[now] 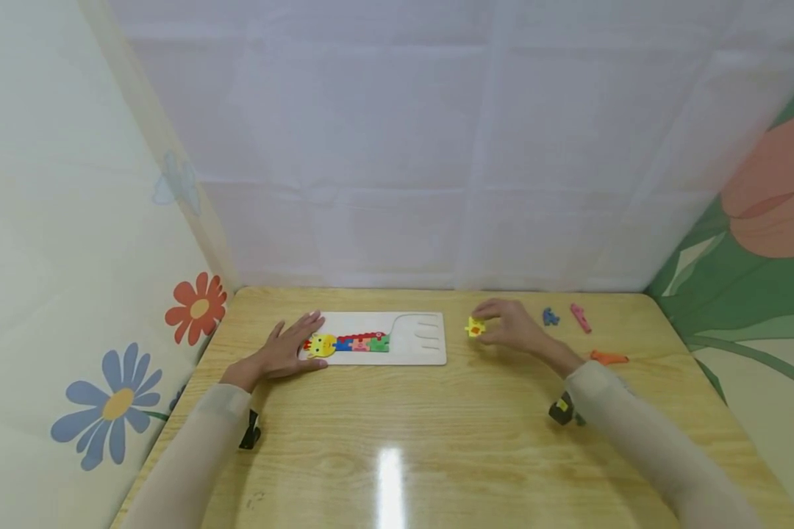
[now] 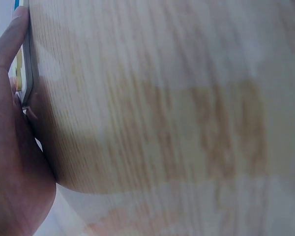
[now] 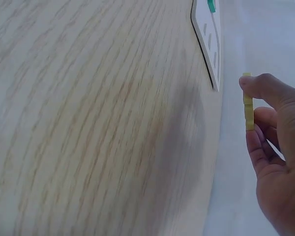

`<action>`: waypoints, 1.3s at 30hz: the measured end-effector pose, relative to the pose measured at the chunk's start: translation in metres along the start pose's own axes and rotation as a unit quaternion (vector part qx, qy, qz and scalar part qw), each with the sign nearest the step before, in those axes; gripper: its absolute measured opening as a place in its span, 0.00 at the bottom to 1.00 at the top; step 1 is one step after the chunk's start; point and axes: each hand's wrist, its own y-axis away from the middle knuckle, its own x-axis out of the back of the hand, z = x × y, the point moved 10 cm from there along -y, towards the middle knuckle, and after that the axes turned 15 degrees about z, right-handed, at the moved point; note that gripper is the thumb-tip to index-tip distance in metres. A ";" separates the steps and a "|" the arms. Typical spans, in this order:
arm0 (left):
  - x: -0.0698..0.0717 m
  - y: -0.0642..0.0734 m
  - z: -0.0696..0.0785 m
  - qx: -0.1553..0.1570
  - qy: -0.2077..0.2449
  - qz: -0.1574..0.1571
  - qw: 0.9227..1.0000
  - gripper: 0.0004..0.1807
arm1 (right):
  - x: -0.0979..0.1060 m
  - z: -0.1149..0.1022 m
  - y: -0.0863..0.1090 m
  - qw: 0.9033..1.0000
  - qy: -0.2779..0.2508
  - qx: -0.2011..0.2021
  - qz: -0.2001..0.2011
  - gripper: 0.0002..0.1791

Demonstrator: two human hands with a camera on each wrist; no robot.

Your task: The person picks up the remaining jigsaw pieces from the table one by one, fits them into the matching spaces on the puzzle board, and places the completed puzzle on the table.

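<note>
Nearest on the wooden surface (image 1: 331, 441), a streak of light shows at the middle, and on the right, just past the sleeve, lies an orange puzzle piece (image 1: 607, 357). Further in, left of the middle, is the white puzzle board (image 1: 403, 339), judged to be about half filled: the yellow giraffe head (image 1: 320, 345) sits at its left end, followed by the blue neck piece (image 1: 343, 344), the pinkish-red one (image 1: 361, 344) and the green one (image 1: 379, 343), while the right part shows only the recess with its leg-shaped ridges. Of the hands, the left hand (image 1: 283, 351) rests spread over the board's left end, thumb along the near edge, fingers by the far edge, steadying it, it seems, rather than clenching. The right hand (image 1: 512, 327) pinches a yellow piece (image 1: 474, 328) between thumb and curled fingers, off the surface, near the board's right end but not touching it. Slightly farther, to the right, lie a small blue piece (image 1: 551, 317) and a pink piece (image 1: 580, 318), so these and the orange one appear left to place. A white sheet (image 1: 370, 162) hangs behind.
</note>
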 end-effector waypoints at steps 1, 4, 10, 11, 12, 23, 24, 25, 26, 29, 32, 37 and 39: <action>0.000 0.000 0.000 0.000 0.000 0.001 1.000 0.59 | -0.002 -0.001 0.000 1.000 -0.002 0.002 0.000 0.23; 0.000 0.000 -0.001 0.000 0.002 0.002 1.000 0.59 | -0.006 -0.006 -0.001 1.000 -0.003 0.017 0.002 0.24; -0.001 0.000 -0.001 -0.001 0.004 0.003 1.000 0.59 | -0.015 -0.015 0.000 0.999 -0.012 0.031 -0.001 0.24; -0.001 0.000 -0.001 0.000 0.004 0.002 1.000 0.59 | -0.017 -0.016 0.000 1.000 -0.012 0.029 -0.003 0.24; -0.001 0.000 -0.001 0.000 0.004 0.003 1.000 0.59 | -0.019 -0.016 0.000 1.000 -0.013 0.027 -0.004 0.24; -0.001 0.000 -0.001 0.000 0.004 0.001 1.000 0.60 | -0.038 -0.021 -0.003 1.000 -0.020 0.021 -0.008 0.24; -0.001 0.000 -0.002 0.001 0.004 0.001 1.000 0.60 | -0.039 -0.022 -0.004 1.000 -0.018 0.020 -0.008 0.24; -0.001 -0.001 -0.002 0.001 0.003 0.001 1.000 0.60 | -0.040 -0.023 -0.004 1.000 -0.017 0.019 -0.009 0.24; -0.001 -0.001 -0.002 0.001 0.004 0.001 1.000 0.60 | -0.041 -0.024 -0.004 1.000 -0.017 0.020 -0.008 0.24; -0.001 -0.001 -0.002 0.002 0.004 0.002 1.000 0.60 | -0.043 -0.029 -0.006 0.999 -0.021 0.034 -0.004 0.24; -0.001 -0.001 -0.003 0.001 0.002 0.004 1.000 0.59 | -0.046 -0.034 -0.006 0.998 -0.033 0.046 0.000 0.24; -0.002 -0.001 -0.003 -0.001 0.003 0.008 1.000 0.59 | -0.052 -0.036 -0.008 0.998 -0.039 0.047 0.005 0.24; -0.003 -0.001 -0.003 -0.001 0.004 0.008 1.000 0.59 | -0.054 -0.038 -0.008 0.998 -0.034 0.053 0.011 0.25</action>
